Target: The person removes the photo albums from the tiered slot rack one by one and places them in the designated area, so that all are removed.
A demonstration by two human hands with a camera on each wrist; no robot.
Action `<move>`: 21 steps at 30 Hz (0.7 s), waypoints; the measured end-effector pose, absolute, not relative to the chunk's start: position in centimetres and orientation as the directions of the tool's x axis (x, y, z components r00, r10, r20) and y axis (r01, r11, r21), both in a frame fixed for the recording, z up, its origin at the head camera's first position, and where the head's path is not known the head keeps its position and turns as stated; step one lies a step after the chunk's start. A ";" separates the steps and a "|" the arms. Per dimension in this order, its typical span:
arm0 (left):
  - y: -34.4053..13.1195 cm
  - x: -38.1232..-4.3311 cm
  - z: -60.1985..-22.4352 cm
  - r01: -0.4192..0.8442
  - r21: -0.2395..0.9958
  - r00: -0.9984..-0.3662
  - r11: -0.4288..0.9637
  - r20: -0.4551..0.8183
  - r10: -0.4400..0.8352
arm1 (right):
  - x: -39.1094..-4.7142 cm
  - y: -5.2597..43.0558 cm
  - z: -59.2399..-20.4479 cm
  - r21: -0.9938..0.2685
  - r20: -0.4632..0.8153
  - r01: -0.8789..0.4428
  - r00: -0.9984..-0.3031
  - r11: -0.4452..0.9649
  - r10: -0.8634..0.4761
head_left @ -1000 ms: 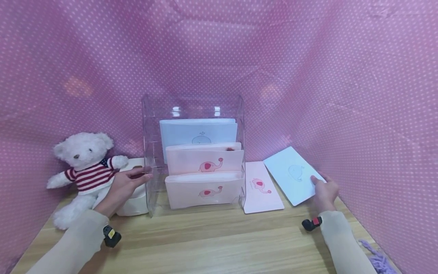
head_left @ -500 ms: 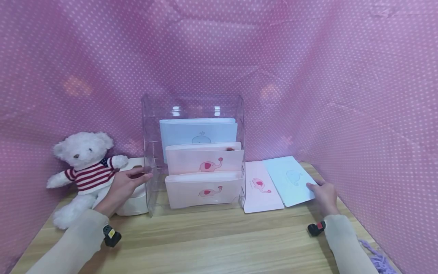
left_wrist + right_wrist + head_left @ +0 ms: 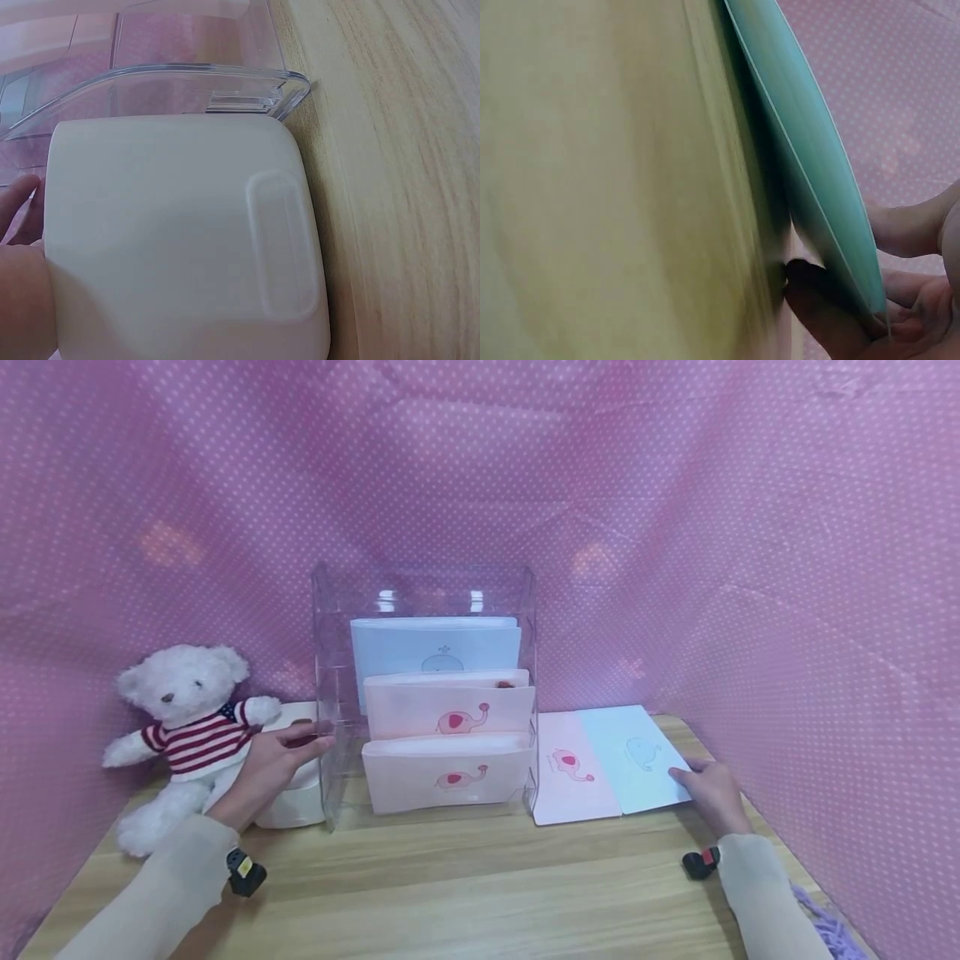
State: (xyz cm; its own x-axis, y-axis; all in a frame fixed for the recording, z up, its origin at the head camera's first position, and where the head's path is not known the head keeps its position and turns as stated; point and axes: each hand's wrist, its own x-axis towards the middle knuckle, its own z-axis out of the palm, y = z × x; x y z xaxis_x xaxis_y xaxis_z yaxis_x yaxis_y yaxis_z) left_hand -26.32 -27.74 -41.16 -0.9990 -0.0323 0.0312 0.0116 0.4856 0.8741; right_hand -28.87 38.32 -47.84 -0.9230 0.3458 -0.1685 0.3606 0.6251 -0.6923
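Observation:
In the head view my right hand (image 3: 712,792) pinches the near right edge of a light-blue notebook (image 3: 637,756) with a whale drawing. The right wrist view shows the thumb on one face of the notebook (image 3: 810,135) and fingers beneath it, with a gap above the wooden table. A pink elephant notebook (image 3: 573,777) lies flat just left of it, its right side met by the blue one. My left hand (image 3: 273,768) reaches over a white box (image 3: 296,806), fingers extended to the left wall of a clear tiered rack (image 3: 326,693); firm contact cannot be told.
Pink elephant notebooks (image 3: 450,781) stand in the rack's front tiers, a blue whale notebook (image 3: 435,647) behind. A white teddy bear (image 3: 180,710) sits left of the box. Purple yarn (image 3: 828,927) lies at the right front edge. A pink dotted cloth (image 3: 480,485) encloses the table (image 3: 480,885).
The blue notebook has turned and come down leftward against the pink one, held in my right hand. That wrist has shifted slightly right and nearer. The left hand has stayed put.

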 end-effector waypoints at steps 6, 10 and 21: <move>-27.8 -26.2 -41.2 0.010 0.873 -0.999 0.487 0.029 -0.032 | -28.7 37.7 -47.7 -0.634 -0.108 0.302 -0.946 0.712 0.305; -28.0 -26.2 -41.5 0.005 0.873 -0.999 0.487 0.027 -0.037 | -28.9 37.5 -48.1 -0.626 -0.090 0.298 -0.946 0.721 0.313; -27.8 -26.1 -41.2 0.043 0.868 -0.998 0.494 0.058 -0.016 | -28.7 36.9 -48.6 -0.571 -0.076 0.309 -0.942 0.761 0.326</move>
State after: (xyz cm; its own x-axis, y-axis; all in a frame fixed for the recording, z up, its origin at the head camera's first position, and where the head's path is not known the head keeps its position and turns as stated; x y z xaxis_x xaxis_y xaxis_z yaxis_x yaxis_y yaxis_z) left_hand -26.12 -27.77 -41.21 -0.9982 -0.0159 0.0580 0.0425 0.4944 0.8682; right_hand -28.72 36.93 -48.65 -0.9424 0.3258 -0.0759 0.3090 0.7607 -0.5709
